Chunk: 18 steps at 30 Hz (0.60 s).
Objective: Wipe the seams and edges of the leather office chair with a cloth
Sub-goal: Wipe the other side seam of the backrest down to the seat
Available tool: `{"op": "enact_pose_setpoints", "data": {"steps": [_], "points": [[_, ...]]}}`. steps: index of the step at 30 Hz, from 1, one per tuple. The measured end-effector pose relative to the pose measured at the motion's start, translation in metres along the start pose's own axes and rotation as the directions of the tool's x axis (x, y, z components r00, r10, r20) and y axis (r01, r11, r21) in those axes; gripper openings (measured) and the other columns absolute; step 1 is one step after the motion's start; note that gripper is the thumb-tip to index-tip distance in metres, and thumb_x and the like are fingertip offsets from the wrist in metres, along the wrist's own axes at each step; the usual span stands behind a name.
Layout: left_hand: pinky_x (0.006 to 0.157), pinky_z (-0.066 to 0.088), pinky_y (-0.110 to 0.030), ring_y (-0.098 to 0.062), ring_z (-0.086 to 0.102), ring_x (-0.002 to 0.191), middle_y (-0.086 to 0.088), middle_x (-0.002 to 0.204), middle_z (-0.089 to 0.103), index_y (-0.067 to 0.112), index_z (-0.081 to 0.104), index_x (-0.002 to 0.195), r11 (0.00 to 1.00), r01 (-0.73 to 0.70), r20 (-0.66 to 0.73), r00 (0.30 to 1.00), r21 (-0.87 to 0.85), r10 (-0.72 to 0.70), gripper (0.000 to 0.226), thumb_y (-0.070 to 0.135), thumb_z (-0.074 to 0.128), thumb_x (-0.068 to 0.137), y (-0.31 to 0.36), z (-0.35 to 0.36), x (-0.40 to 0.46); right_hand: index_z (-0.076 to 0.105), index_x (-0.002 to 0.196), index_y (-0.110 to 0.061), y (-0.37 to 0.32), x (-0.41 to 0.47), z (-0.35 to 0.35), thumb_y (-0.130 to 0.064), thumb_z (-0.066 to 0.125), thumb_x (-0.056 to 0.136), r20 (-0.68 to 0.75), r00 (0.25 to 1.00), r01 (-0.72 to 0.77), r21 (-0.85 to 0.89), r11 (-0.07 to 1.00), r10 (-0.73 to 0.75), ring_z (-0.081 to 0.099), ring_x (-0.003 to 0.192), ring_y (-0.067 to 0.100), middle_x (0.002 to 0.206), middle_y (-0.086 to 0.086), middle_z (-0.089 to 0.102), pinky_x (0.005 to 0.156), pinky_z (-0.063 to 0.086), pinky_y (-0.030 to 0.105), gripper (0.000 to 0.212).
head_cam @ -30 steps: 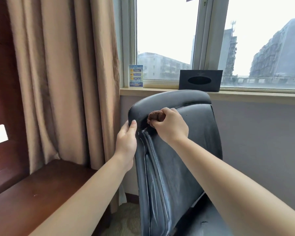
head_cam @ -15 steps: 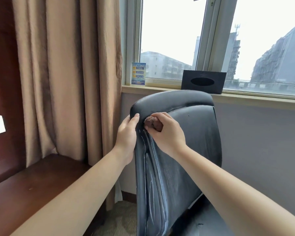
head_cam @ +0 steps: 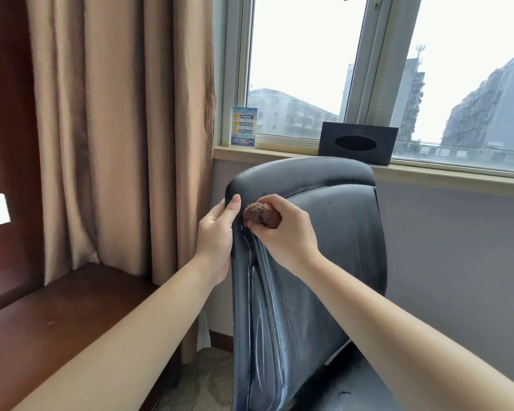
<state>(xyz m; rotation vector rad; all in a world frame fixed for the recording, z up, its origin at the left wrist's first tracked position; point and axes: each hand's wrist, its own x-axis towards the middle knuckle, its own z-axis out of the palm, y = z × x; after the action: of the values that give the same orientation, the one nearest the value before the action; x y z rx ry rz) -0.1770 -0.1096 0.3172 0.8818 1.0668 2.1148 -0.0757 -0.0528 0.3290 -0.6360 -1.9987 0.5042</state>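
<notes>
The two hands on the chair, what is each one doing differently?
The left hand grips the black chair back's side edge; the right hand presses on its front seam. The left hand holds no cloth; the right hand pinches a bunched brown cloth. Both touch the chair's upper corner.

The chair (head_cam: pixel 333 262) was seen to be covered in black leather, smooth with a dull sheen, creased and scuffed along the side seam. The cloth (head_cam: pixel 260 214) was noted as brown, coarse and nubbly. The curtain (head_cam: pixel 116 137) was recorded as tan woven fabric, matt. The desk (head_cam: pixel 57 315) was observed as dark red-brown wood, polished. The tissue box (head_cam: pixel 357 143) appeared matt black. The window frame (head_cam: pixel 377 54) looked smooth, pale and painted.
</notes>
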Motion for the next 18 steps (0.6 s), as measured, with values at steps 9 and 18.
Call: {"op": "enact_pose_setpoints", "data": {"steps": [9,18], "points": [[0.063,0.052,-0.012,0.002,0.069,0.077,0.012,0.084,0.075,0.022,0.067,0.094,0.999,0.013,-0.013,1.0,-0.03,-0.013,0.01,0.023,0.057,0.096,0.001,-0.001,-0.002,0.069,0.096,-0.025,-0.001,-0.01,0.001,-0.023,0.072,0.077,-0.035,0.982,0.178,-0.119,0.977,-0.184,0.06,0.089,0.011,0.094,-0.014,0.068,0.072,0.051,0.032,0.02],[0.066,0.053,-0.015,-0.004,0.07,0.087,0.003,0.102,0.074,0.015,0.067,0.112,0.997,0.059,-0.054,0.997,-0.042,-0.061,0.021,0.026,0.059,0.095,0.005,0.0,-0.005,0.07,0.092,-0.028,-0.002,-0.016,0.005,-0.03,0.072,0.079,-0.083,0.984,0.149,-0.129,0.98,-0.16,0.061,0.084,0.013,0.089,-0.014,0.069,0.068,0.05,0.03,0.013]]}}
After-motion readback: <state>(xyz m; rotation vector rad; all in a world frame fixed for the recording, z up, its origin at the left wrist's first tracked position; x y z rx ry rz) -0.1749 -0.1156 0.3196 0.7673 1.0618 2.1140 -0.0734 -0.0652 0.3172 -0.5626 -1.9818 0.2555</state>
